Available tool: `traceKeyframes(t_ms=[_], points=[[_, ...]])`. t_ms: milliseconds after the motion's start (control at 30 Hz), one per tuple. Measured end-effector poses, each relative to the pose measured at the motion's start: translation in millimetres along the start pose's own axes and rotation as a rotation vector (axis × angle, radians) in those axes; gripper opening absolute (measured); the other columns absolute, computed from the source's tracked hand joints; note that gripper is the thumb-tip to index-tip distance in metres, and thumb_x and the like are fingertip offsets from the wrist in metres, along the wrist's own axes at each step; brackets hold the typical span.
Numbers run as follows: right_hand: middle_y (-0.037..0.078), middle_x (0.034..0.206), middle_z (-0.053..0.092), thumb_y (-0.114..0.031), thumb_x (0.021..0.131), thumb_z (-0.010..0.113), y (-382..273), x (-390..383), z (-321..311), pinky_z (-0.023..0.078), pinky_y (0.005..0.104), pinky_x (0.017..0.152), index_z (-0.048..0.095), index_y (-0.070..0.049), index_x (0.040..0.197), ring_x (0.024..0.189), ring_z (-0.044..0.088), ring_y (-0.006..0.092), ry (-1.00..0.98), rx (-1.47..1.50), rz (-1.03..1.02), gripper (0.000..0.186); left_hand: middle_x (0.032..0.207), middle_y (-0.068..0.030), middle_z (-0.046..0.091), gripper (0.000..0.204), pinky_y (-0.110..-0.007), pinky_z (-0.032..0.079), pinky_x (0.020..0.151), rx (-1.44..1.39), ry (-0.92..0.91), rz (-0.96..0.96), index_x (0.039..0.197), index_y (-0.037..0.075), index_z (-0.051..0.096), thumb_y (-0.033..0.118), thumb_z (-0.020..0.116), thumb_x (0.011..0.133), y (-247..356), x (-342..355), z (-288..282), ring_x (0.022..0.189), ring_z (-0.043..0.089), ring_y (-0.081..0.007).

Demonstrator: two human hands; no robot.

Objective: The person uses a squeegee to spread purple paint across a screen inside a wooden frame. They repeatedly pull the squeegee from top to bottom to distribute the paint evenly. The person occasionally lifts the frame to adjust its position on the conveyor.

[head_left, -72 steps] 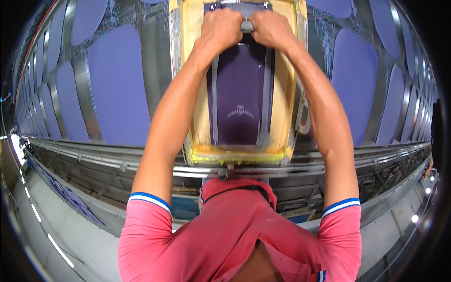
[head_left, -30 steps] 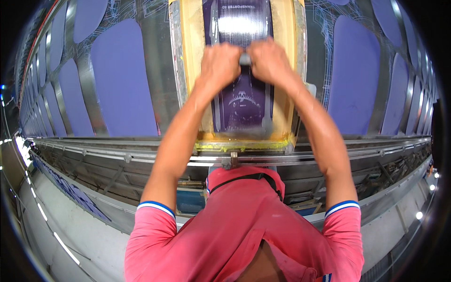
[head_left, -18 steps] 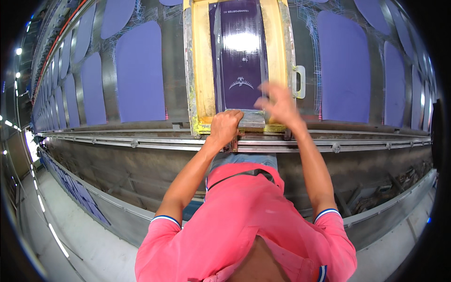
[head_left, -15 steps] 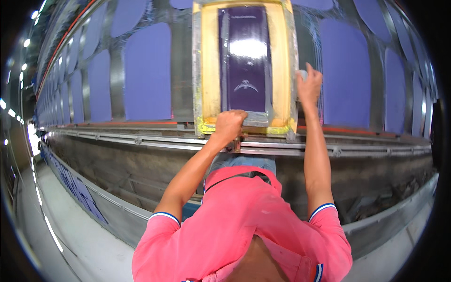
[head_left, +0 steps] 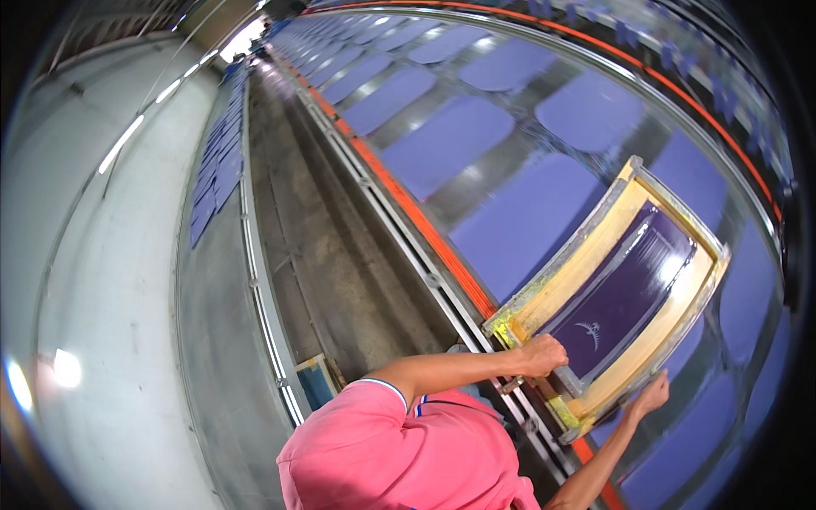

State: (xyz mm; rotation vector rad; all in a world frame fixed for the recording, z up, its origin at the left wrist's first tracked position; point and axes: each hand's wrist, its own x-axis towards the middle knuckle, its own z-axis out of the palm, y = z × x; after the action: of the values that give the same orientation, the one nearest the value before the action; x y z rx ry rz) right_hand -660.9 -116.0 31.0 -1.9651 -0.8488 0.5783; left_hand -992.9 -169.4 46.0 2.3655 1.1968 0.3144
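Note:
A screen-printing frame (head_left: 711, 272) with pale yellow borders and a dark purple screen (head_left: 616, 289) bearing a white emblem lies angled at the right over the table. My left hand (head_left: 542, 355) is closed at the screen's near end, gripping the squeegee (head_left: 572, 383) that rests inside the frame. My right hand (head_left: 653, 392) is closed on the handle at the frame's right side; the handle itself is mostly hidden by the fingers.
The long metal table bears several periwinkle fabric panels (head_left: 523, 225). A metal rail (head_left: 408, 257) and orange strip (head_left: 382, 170) run along its edge. Beside them lie a trough-like lower channel (head_left: 340, 263) and a side shelf with stacked purple pieces (head_left: 212, 178).
The squeegee came down to the near end. My right hand left it for the frame's side handle. The view has swung sharply along the table, putting the frame at the right.

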Motion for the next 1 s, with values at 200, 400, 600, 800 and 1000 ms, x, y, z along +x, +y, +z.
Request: traceKeyframes(t_ms=[200, 400, 600, 800, 1000], points=[[0.0, 0.063, 0.044, -0.028, 0.099, 0.057, -21, -1, 21, 0.032, 0.0372, 0.055, 0.057, 0.003, 0.073, 0.061, 0.036, 0.015, -0.013, 0.204, 0.027, 0.04, 0.07, -0.0163, 0.067, 0.013, -0.049, 0.054, 0.063, 0.084, -0.027, -0.057, 0.072, 0.008, 0.071, 0.01, 0.068, 0.06, 1, 13, -60, 0.073, 0.069, -0.0378], [0.001, 0.064, 0.046, -0.027, 0.098, 0.056, -28, 3, 4, 0.034, 0.0364, 0.055, 0.059, 0.004, 0.076, 0.062, 0.038, 0.0154, -0.005, 0.132, 0.073, 0.038, 0.068, -0.0157, 0.067, 0.011, -0.048, 0.054, 0.061, -0.024, -0.011, -0.034, 0.07, 0.009, 0.07, 0.009, 0.067, 0.059, 1, 9, -85, 0.071, 0.069, -0.0373], [0.002, 0.06, 0.045, -0.025, 0.096, 0.055, -44, 5, -4, 0.032, 0.0377, 0.053, 0.058, 0.005, 0.076, 0.057, 0.037, 0.0163, -0.034, 0.02, -0.005, 0.037, 0.064, -0.0138, 0.067, 0.005, -0.047, 0.053, 0.059, -0.046, -0.004, 0.007, 0.066, 0.01, 0.069, 0.011, 0.067, 0.061, 17, 0, -105, 0.067, 0.069, -0.0356], [0.01, 0.073, 0.063, -0.02, 0.096, 0.052, -59, -2, 9, 0.045, 0.0376, 0.061, 0.067, 0.009, 0.087, 0.065, 0.053, 0.0197, -0.049, 0.13, 0.03, 0.034, 0.068, -0.0119, 0.065, 0.007, -0.044, 0.055, 0.061, 0.027, 0.056, 0.012, 0.064, 0.01, 0.065, 0.014, 0.069, 0.061, 4, -29, -90, 0.07, 0.068, -0.0329], [0.02, 0.086, 0.069, -0.023, 0.1, 0.048, -64, 13, 5, 0.049, 0.0481, 0.075, 0.073, -0.001, 0.102, 0.08, 0.064, 0.0367, 0.173, -0.49, -0.212, 0.034, 0.077, -0.0118, 0.064, 0.014, -0.045, 0.054, 0.068, -0.115, 0.057, 0.054, 0.081, 0.008, 0.061, 0.007, 0.065, 0.067, -7, 32, -122, 0.076, 0.067, -0.0333]])
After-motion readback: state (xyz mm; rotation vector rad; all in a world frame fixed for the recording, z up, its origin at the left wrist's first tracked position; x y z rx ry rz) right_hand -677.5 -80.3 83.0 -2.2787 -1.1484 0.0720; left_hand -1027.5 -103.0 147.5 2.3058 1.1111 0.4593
